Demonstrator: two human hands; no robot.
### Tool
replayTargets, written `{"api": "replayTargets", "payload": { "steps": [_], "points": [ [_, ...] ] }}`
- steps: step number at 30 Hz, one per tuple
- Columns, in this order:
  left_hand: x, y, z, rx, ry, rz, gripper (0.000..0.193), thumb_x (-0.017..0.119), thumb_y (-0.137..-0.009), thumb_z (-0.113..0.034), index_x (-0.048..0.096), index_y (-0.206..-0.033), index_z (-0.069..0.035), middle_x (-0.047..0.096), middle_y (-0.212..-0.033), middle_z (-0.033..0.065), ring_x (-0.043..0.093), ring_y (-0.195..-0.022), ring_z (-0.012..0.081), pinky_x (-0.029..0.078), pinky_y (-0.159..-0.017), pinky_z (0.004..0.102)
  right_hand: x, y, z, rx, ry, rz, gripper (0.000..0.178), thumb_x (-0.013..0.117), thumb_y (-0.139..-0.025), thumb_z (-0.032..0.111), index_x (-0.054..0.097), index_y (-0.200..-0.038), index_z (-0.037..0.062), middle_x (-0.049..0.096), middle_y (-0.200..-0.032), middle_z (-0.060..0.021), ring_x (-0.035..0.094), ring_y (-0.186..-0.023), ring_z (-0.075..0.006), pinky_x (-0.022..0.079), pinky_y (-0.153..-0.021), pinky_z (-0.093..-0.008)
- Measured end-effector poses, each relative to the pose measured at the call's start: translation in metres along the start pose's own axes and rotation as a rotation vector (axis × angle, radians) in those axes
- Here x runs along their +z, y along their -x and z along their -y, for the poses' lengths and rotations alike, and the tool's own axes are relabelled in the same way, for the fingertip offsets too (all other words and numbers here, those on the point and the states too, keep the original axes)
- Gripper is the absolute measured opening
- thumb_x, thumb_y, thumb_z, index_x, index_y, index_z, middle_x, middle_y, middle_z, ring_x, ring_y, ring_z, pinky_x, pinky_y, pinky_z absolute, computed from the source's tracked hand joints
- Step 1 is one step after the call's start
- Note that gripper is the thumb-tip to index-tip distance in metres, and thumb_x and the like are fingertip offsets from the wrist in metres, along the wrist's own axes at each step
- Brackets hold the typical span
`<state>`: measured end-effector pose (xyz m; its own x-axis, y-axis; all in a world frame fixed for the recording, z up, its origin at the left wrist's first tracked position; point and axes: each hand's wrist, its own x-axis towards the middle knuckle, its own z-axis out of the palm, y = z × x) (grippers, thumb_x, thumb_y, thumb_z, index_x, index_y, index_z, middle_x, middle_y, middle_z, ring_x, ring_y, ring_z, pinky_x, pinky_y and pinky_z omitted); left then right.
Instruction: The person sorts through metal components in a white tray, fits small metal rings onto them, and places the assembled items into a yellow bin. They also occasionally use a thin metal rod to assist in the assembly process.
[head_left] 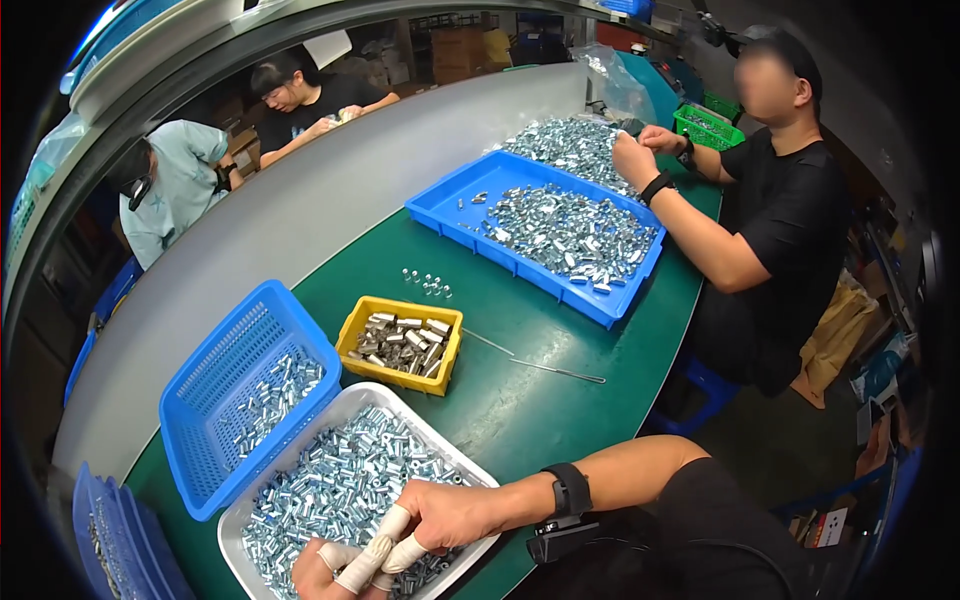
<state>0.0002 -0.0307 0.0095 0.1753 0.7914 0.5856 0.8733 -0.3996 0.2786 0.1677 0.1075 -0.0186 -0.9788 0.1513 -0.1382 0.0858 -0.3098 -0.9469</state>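
A white tub (232,545) full of small silvery metal sleeves (350,470) stands at the near edge of the table. Over its near side, my right hand (445,515) and my left hand (335,570) meet, with pale wrappings on several fingers. The fingertips of both are pressed together; anything pinched between them is hidden. Touching the tub's far left is a blue perforated basket (215,375) with a smaller heap of the same metal pieces. Just beyond the tub, a yellow bin (447,365) holds larger, darker metal cylinders (405,343).
A shallow blue tray (440,215) of metal parts lies farther off, beside a loose pile (565,145). A co-worker (790,200) handles something there. Thin metal rods (558,371) and several small shiny pieces (430,285) lie on the green table (500,420). A grey partition (330,190) runs along the left.
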Motion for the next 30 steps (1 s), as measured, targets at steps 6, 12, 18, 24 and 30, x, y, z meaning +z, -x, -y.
{"api": "replayTargets", "payload": {
  "steps": [6, 12, 18, 24, 30],
  "points": [
    [0.012, -0.014, 0.015, 0.002, 0.196, -0.045, 0.053, 0.08, -0.062, -0.019, 0.071, -0.112, -0.004, 0.054, -0.066, 0.002, 0.051, -0.057, 0.0185, 0.038, -0.05, 0.0318, -0.007, 0.011, -0.004, -0.388, 0.431, -0.213, 0.022, 0.077, -0.083, 0.008, 0.074, -0.105, 0.003, 0.07, -0.085, -0.0072, 0.063, -0.076, -0.012, 0.05, -0.072, -0.0258],
    [0.0, -0.008, 0.037, -0.327, -0.035, -0.195, 0.043, 0.077, -0.069, -0.007, 0.069, -0.111, -0.003, 0.054, -0.068, 0.0033, 0.052, -0.06, 0.0192, 0.042, -0.055, 0.0338, -0.001, 0.021, 0.014, -0.311, 0.516, -0.131, 0.028, 0.082, -0.076, 0.004, 0.076, -0.103, 0.0045, 0.066, -0.077, -0.0062, 0.06, -0.064, -0.0152, 0.047, -0.059, -0.0282],
    [0.006, -0.003, 0.051, -0.484, -0.106, -0.028, 0.037, 0.079, -0.072, -0.009, 0.069, -0.107, -0.002, 0.056, -0.073, 0.0071, 0.055, -0.067, 0.025, 0.045, -0.06, 0.0376, -0.003, 0.016, -0.004, -0.375, 0.61, -0.074, 0.03, 0.082, -0.073, 0.002, 0.077, -0.102, 0.0044, 0.064, -0.073, -0.0044, 0.057, -0.059, -0.0161, 0.045, -0.054, -0.0291],
    [0.005, 0.0, 0.048, -0.547, -0.088, 0.106, 0.032, 0.079, -0.073, -0.011, 0.07, -0.101, 0.0, 0.055, -0.078, 0.0112, 0.055, -0.072, 0.0291, 0.044, -0.064, 0.0395, -0.001, 0.017, -0.001, -0.401, 0.738, -0.078, 0.029, 0.081, -0.071, 0.004, 0.077, -0.099, 0.0045, 0.059, -0.069, -0.0031, 0.054, -0.056, -0.0174, 0.043, -0.05, -0.0298],
    [0.002, -0.002, 0.043, -0.558, -0.137, 0.176, 0.035, 0.078, -0.072, -0.004, 0.07, -0.107, -0.003, 0.056, -0.074, 0.0085, 0.057, -0.069, 0.0218, 0.045, -0.061, 0.0337, -0.001, 0.017, 0.001, -0.362, 0.763, -0.056, 0.03, 0.08, -0.069, 0.005, 0.076, -0.099, 0.0038, 0.056, -0.068, -0.0031, 0.054, -0.056, -0.0181, 0.044, -0.049, -0.0302]
  ]
}}
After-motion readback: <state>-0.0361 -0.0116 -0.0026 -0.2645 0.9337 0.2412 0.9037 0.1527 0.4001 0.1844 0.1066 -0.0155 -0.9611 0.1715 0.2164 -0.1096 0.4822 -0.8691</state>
